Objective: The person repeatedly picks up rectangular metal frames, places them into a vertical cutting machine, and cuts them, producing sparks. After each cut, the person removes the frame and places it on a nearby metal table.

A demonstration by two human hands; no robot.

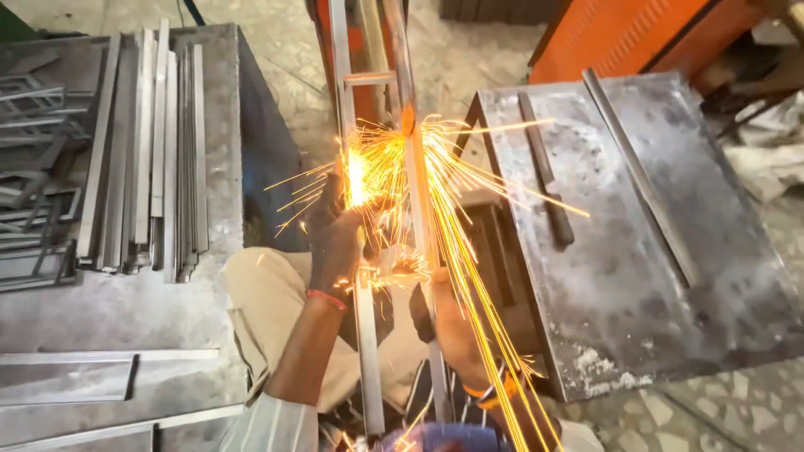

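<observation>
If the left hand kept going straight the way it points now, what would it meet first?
The left hand points up-frame along the left rail of the metal frame. First in that line is probably the bright sparking spot just past its fingers, then the short crossbar; depth is unclear.

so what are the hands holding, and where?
Left hand grips the metal frame's left rail, beside the sparks. Right hand is on its right rail; grip unclear.

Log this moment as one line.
left hand: on metal frame | right hand: on frame | sparks | steel strips on left table
</observation>
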